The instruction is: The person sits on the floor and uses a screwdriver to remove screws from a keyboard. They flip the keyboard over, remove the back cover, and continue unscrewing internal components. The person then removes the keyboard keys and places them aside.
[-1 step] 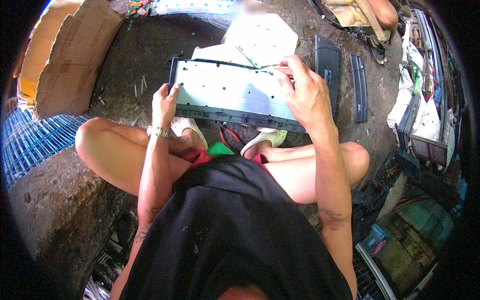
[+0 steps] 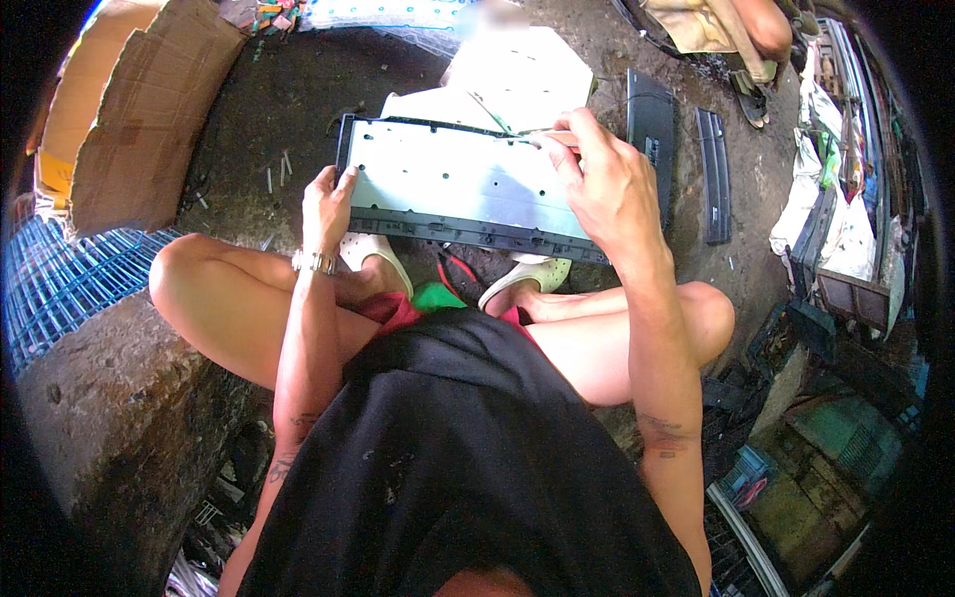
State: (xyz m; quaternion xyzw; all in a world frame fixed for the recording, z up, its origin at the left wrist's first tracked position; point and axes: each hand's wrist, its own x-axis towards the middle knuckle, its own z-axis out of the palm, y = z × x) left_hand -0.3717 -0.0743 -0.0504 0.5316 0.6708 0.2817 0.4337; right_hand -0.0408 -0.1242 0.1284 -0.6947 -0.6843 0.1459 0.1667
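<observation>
In front of my crossed legs lies a long flat panel (image 2: 458, 184), a pale sheet with small holes set in a black plastic frame (image 2: 477, 234). My left hand (image 2: 326, 211) grips its left edge, thumb on top. Over the far right part is my right hand (image 2: 615, 189), fingers closed in a pinch at the far edge. A thin piece seems to be between those fingertips, but I cannot make out what it is. White sheets (image 2: 527, 75) lie just beyond the panel.
A tall cardboard box (image 2: 149, 129) stands at left, above a blue wire grid (image 2: 80, 279) and a rough stone block (image 2: 119, 418). Dark panels (image 2: 650, 129) and a slotted strip (image 2: 713, 174) lie at right. Another person's leg (image 2: 764, 25) shows far right, near piled scrap (image 2: 841, 219).
</observation>
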